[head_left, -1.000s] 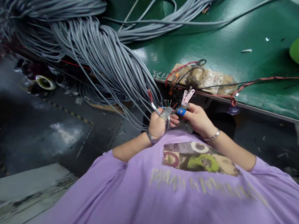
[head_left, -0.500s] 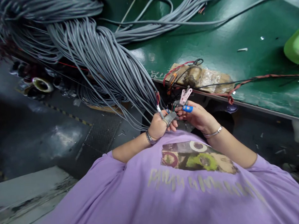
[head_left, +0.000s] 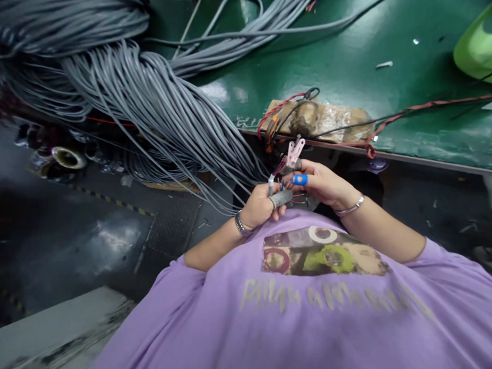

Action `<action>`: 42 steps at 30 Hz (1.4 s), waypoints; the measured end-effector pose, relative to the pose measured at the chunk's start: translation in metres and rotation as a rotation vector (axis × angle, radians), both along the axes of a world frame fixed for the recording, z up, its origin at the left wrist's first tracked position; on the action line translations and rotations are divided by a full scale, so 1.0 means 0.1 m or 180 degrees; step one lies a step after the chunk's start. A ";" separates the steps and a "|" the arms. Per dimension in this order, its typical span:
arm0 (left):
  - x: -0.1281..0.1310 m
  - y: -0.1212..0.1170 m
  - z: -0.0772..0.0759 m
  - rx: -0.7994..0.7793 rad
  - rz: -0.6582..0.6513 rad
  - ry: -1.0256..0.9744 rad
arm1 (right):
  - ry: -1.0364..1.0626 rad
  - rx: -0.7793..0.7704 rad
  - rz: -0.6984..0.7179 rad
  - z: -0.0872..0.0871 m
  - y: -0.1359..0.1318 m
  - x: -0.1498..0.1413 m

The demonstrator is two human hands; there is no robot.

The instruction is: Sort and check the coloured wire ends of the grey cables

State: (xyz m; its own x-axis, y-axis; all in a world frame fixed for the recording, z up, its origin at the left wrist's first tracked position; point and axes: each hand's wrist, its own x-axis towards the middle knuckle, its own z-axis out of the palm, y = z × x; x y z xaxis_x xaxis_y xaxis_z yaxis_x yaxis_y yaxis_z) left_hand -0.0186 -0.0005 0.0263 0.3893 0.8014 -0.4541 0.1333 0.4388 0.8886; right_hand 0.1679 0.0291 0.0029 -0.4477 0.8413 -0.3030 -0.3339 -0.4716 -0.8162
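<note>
OK so nearest is a light purple shirt (head_left: 323,325) with a patchwork-looking print, sitting on the wearer's side of my landmark: the lumpy brown block (head_left: 345,124) wrapped in clear tape. Both hands are out in front of the shirt, on the near side of the block.

Left hand (head_left: 258,205) has its fingers closed around a grey round cable (head_left: 271,187) with a pale collar and red wires at the end, so the cable's just near-left of the block. There's a grey wrapping (head_left: 281,199) around its thumb too. Right hand (head_left: 328,185), blue band (head_left: 299,179) on the thumb, has thumb and fingertips together on the thin reddish wires (head_left: 287,180); exactly which strands they're pinching is too small to tell. A pale pink plastic clip (head_left: 295,153) sticks up by those fingertips, just near-left of the block.

The block itself lies along the near edge of the shiny green counter (head_left: 391,90), red and black leads (head_left: 283,109) looped over its left end. Left of it, a massive bundle of grey cables (head_left: 173,105) spills down over the edge. Past the block, more grey cables (head_left: 236,44) curve across the counter, and a lime green plastic thing (head_left: 481,50) sits off to its right, partly cut off.
</note>
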 end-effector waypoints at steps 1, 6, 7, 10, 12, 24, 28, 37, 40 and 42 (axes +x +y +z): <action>0.00 0.00 0.01 0.0003 -0.0031 0.0034 | -0.0045 0.0060 -0.0052 0.00 0.00 0.01; 0.01 0.01 0.01 -0.0042 -0.0187 0.0105 | -0.0203 0.0288 -0.0043 0.05 0.02 0.02; 0.01 0.01 0.01 -0.0047 -0.0216 0.0116 | -0.0223 0.0323 -0.0039 0.05 0.02 0.02; 0.00 0.02 0.00 -0.0048 -0.0268 0.0155 | -0.0203 0.0369 -0.0079 0.07 0.01 -0.02; 0.00 0.02 -0.01 -0.0067 -0.0285 0.0164 | -0.0135 0.0321 -0.0140 0.07 -0.01 -0.07; -0.05 0.09 -0.08 -0.0404 0.0138 -0.0742 | 0.0358 -0.0439 -0.0594 -0.06 0.16 0.04; 0.05 0.15 -0.04 -0.0411 0.0341 -0.1066 | 0.0423 -0.0371 -0.0432 0.02 0.22 -0.06; 0.16 0.18 -0.02 -0.0408 0.0637 -0.1148 | 0.0334 -0.0210 -0.0784 -0.03 0.24 -0.18; 0.17 0.17 -0.04 -0.0442 0.0559 -0.1109 | 0.0339 -0.0175 -0.0918 -0.03 0.24 -0.20; 0.18 0.17 -0.05 -0.0459 0.0498 -0.1062 | 0.0343 -0.0151 -0.0963 -0.02 0.24 -0.22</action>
